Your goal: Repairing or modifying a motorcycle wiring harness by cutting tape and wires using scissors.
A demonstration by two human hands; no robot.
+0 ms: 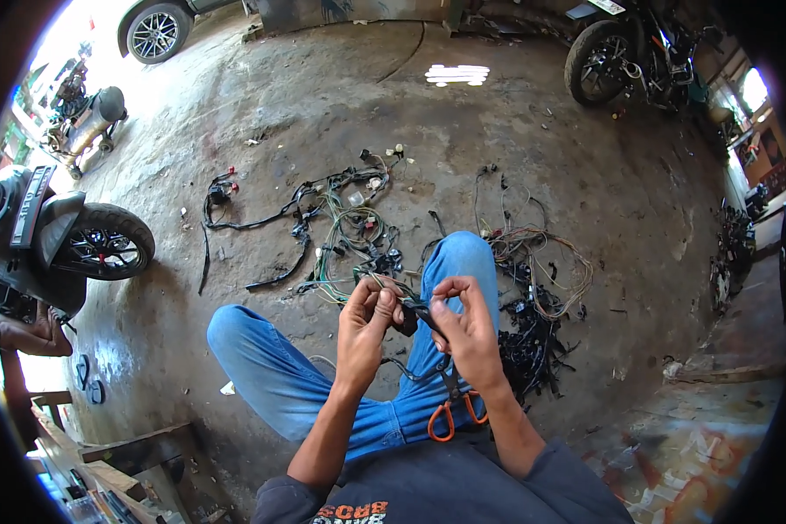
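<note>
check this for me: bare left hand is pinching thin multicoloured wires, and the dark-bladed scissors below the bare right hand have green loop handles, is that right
The handle colour is wrong: the head view shows dark-bladed scissors below the bare right hand with orange loop handles, not green. The bare left hand is indeed pinching thin multicoloured wires.

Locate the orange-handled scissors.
In the head view, the orange-handled scissors are low and slightly right of centre, handles over the lap of the blue jeans, just below the right hand.
</note>
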